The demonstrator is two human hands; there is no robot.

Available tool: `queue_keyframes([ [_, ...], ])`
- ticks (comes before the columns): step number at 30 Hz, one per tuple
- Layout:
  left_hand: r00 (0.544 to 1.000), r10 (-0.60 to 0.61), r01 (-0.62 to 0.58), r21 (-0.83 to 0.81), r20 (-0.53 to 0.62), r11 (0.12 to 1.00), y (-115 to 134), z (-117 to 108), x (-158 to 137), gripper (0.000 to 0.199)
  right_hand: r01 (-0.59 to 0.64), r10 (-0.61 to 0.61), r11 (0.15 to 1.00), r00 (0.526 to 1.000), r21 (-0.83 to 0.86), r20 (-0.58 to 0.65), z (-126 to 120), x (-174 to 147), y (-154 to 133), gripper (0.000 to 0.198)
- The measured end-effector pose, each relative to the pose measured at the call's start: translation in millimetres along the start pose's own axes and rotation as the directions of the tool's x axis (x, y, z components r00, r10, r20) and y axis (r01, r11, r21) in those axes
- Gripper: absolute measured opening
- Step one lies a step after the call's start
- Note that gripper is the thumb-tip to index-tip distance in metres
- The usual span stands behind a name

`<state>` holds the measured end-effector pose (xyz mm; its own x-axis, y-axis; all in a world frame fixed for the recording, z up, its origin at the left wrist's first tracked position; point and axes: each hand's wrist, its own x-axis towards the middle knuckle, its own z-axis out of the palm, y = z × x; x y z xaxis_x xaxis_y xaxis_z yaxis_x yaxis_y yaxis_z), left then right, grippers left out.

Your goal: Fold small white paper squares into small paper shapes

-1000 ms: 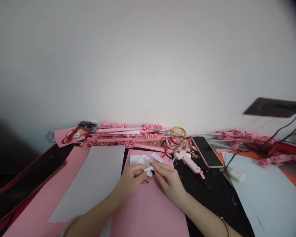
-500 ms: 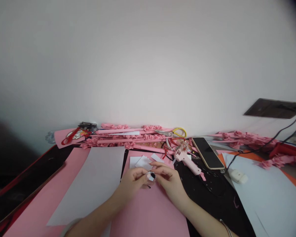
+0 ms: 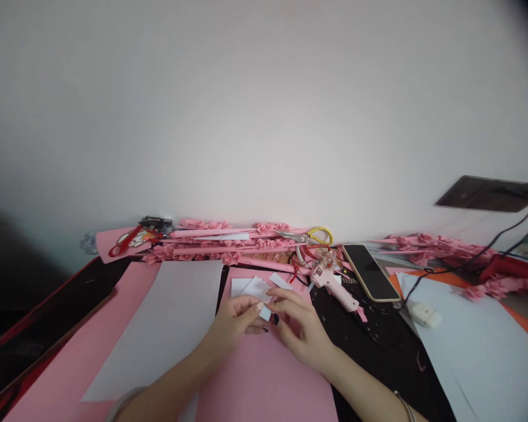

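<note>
A small white paper piece (image 3: pixel 265 313) is pinched between the thumb and fingers of my left hand (image 3: pixel 234 319). From the other side, my right hand (image 3: pixel 303 325) has curled fingertips at the upper edge of this piece, and its dark-nailed thumb sits by the right edge. Just behind the fingers, several white paper squares (image 3: pixel 240 286) lie partly overlapping, some of them hidden by my hands. Under both hands is a large pink sheet (image 3: pixel 268 381).
Pink paper flower stems (image 3: pixel 193 251) line the wall, with yellow-handled scissors (image 3: pixel 320 235) among them. A pink glue gun (image 3: pixel 337 288) and a phone (image 3: pixel 372 272) lie to the right. White sheets (image 3: pixel 158 328) flank my arms; an earbud case (image 3: pixel 426 315) rests on the right one.
My right thumb has moved away from the left thumb, lower and slightly right. More of the small paper piece shows now, while my left hand stays nearly in place.
</note>
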<state>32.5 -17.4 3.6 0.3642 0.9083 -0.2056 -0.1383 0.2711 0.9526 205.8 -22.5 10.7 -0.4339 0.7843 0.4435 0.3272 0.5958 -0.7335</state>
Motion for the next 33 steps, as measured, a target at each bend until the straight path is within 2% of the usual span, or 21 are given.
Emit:
queue_keyframes([
  [12, 0.997, -0.06, 0.069, -0.178, 0.057, 0.982, -4, -3, 3, 0.018, 0.045, -0.045, 0.998, 0.999, -0.033, 0.011, -1, -2, 5, 0.042],
  [18, 0.996, -0.078, 0.081, -0.134, 0.03, 0.988, -4, -2, 2, 0.017, 0.051, -0.051, 0.998, 0.999, 0.044, 0.003, -2, -1, 7, 0.041],
  [23, 0.998, -0.059, 0.061, -0.082, 0.025, 0.995, -1, -1, 1, 0.019, -0.009, 0.004, 0.987, 0.999, 0.159, 0.032, -2, -1, 7, 0.034],
  [25, 0.999, -0.049, 0.05, -0.058, 0.024, 0.997, -1, -2, 1, 0.02, -0.03, 0.029, 0.984, 1.0, 0.174, 0.005, -1, -2, 8, 0.03],
  [29, 1.0, -0.013, 0.012, 0.022, 0.023, 1.0, -6, -3, 5, 0.023, -0.175, 0.19, 0.971, 0.979, 0.166, -0.079, 2, -2, 11, 0.017],
  [31, 1.0, 0.009, -0.011, 0.071, 0.027, 0.997, -9, -3, 6, 0.023, -0.241, 0.252, 0.959, 0.966, 0.149, -0.059, 4, -3, 14, 0.012],
  [33, 0.998, 0.033, -0.037, 0.094, 0.047, 0.995, -11, -2, 6, 0.023, -0.256, 0.258, 0.96, 0.966, 0.117, -0.004, 5, -3, 16, 0.013],
])
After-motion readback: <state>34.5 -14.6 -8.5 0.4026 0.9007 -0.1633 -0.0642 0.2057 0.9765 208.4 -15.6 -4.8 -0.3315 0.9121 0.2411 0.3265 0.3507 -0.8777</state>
